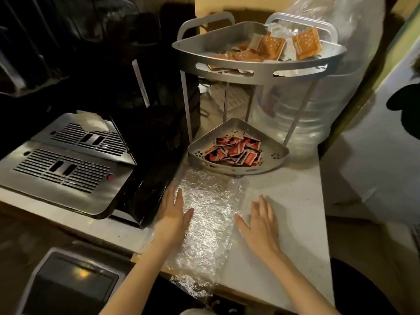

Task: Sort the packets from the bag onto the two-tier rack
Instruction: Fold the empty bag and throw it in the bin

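A flat, crinkled clear plastic bag (pixel 204 214) lies on the white counter in front of me. My left hand (pixel 173 214) rests flat on its left edge with straight fingers. My right hand (pixel 259 221) lies flat on its right side, fingers spread. Behind the bag stands the grey two-tier corner rack (pixel 256 73). Its upper tray holds several orange and white packets (pixel 272 46). The lower tray (pixel 200 148) holds a heap of red packets (pixel 236 151).
A black coffee machine with a slotted steel drip tray (pixel 68 160) stands to the left of the rack. Stacked clear plastic cups in wrap (pixel 318 105) stand behind the rack on the right. A dark screen (pixel 72 283) sits at the lower left. The counter's edge (pixel 327 223) runs down the right.
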### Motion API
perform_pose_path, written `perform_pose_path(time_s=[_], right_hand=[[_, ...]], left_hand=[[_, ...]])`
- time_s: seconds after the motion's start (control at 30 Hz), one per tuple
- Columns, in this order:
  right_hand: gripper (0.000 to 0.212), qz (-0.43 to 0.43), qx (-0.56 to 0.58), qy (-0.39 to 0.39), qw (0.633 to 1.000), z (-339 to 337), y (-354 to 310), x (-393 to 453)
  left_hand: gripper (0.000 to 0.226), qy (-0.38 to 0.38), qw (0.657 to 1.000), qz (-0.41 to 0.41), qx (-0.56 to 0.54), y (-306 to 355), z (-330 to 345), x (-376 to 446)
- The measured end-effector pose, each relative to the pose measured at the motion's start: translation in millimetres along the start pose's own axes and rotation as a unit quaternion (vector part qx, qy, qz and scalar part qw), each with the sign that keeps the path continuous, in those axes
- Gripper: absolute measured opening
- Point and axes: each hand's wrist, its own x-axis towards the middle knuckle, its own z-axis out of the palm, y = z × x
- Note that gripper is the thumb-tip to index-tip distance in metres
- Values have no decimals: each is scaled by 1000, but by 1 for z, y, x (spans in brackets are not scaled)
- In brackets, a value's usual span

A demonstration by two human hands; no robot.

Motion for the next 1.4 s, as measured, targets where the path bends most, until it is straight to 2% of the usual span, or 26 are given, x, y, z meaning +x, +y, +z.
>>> perform_pose_path(time_s=[0.17, 0.27, 0.5, 0.6, 0.77, 0.87, 0.97, 1.03, 1.07, 1.1, 1.17, 1.2, 1.27, 1.3, 1.33, 1.4], right_hand=[[94, -16, 28, -30, 999, 14, -4, -7], [70, -29, 42, -36, 998, 16, -9, -12], [60, -58, 135, 9, 989, 11, -16, -20], [62, -63, 255, 8, 965, 3, -18, -26], [73, -26, 457, 18, 889, -23, -14, -25], [66, 5, 529, 16, 848, -46, -12, -21], [62, 19, 551, 30, 834, -68, -7, -15], [61, 18, 564, 37, 825, -80, -2, -11], [59, 20, 571, 41, 820, -84, 0, -9], [58, 26, 577, 43, 815, -86, 4, -7], [55, 55, 597, 28, 800, -87, 11, -3], [51, 75, 613, -1, 786, -88, 14, -2], [33, 102, 637, -92, 758, -88, 19, 0], [26, 102, 634, -144, 753, -89, 19, -1], [20, 100, 619, -179, 758, -89, 20, -1], [17, 113, 584, -184, 783, -85, 25, 1]], left_hand=[[64, 12, 999, -29, 43, -3, 11, -11], [64, -4, 998, -55, 35, -1, 18, -13], [58, -4, 997, -81, 0, 8, 21, -13], [55, 7, 995, -89, -42, 15, 20, -15], [53, 39, 979, -118, -159, 21, 15, -15], [65, 59, 947, -173, -266, 23, 5, -10], [94, -42, 887, -226, -401, 23, -9, -2], [86, -161, 809, -201, -529, 23, -17, 2], [72, -198, 772, -187, -574, 24, -20, 4], [57, -216, 751, -174, -599, 27, -24, 4], [36, -207, 739, -158, -621, 31, -28, 8], [31, -202, 723, -156, -642, 32, -29, 11], [19, -205, 691, -152, -676, 33, -32, 16], [15, -207, 689, -151, -677, 34, -35, 19], [14, -216, 694, -143, -672, 35, -39, 20], [11, -234, 711, -126, -651, 35, -44, 24]])
